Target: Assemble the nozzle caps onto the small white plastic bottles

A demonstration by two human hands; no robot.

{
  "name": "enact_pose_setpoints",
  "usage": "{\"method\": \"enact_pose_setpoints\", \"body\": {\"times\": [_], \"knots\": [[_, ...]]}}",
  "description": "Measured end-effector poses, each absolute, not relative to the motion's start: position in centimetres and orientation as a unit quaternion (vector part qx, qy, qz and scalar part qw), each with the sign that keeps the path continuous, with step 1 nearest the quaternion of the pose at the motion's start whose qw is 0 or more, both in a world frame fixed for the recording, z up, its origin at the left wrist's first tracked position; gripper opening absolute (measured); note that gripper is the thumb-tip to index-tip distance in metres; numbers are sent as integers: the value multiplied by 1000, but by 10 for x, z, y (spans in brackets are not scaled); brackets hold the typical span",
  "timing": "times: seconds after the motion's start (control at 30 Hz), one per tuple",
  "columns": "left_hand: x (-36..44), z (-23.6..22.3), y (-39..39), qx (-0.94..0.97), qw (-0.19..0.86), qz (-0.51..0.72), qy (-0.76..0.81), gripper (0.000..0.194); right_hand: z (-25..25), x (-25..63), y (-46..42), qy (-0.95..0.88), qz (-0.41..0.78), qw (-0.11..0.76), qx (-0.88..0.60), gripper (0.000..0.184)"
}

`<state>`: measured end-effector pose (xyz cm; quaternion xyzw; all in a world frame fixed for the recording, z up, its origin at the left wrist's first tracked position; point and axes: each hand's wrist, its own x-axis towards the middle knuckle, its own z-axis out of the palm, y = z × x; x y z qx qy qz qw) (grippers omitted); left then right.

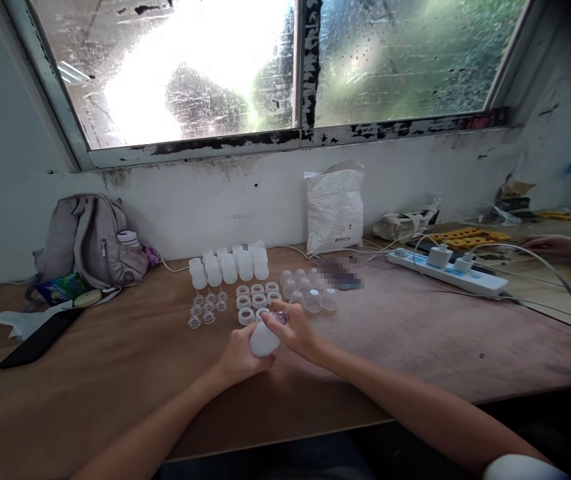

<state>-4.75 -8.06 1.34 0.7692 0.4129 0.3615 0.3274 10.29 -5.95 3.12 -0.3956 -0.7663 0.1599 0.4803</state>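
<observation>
My left hand (242, 353) is wrapped round a milky white baby bottle (264, 340), held tilted above the near part of the table. My right hand (296, 329) closes over the bottle's upper end, its fingers round a small clear piece (281, 316) there, mostly hidden by them. Just beyond my hands are several white screw rings (246, 316). To their left lie several clear teats (208, 317), and to their right several clear dome caps (313, 301). White bottles (229, 268) stand in rows behind the teats and rings.
A grey backpack (90, 243) and a black flat case (40, 339) are at left. A white plastic bag (335, 208) leans on the wall. At right lie a power strip (450, 272) with cables and yellow parts (470, 237); another person's hands (565, 247) are beyond.
</observation>
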Motion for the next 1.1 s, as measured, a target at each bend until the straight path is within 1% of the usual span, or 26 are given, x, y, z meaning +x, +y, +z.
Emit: {"method": "enact_pose_setpoints", "body": {"times": [0.2,0.4,0.57,0.77,0.9,1.0,1.1], "knots": [[-48,10,-70,741,426,338,395,24,30,102,-60,-767,133,476,-409,34],[-50,12,-70,721,489,325,368,21,31,102,-62,-771,122,476,-406,34],[-50,18,-73,695,548,309,348,19,32,101,-65,-767,142,481,-401,34],[-53,29,-76,683,586,281,333,18,35,98,-69,-758,170,498,-386,33],[-55,27,-77,662,622,270,319,17,36,98,-70,-762,173,500,-373,33],[-57,20,-76,625,690,238,277,15,39,98,-73,-761,195,506,-356,32],[-57,14,-78,554,785,183,206,27,42,99,-78,-756,260,509,-319,29]]}}
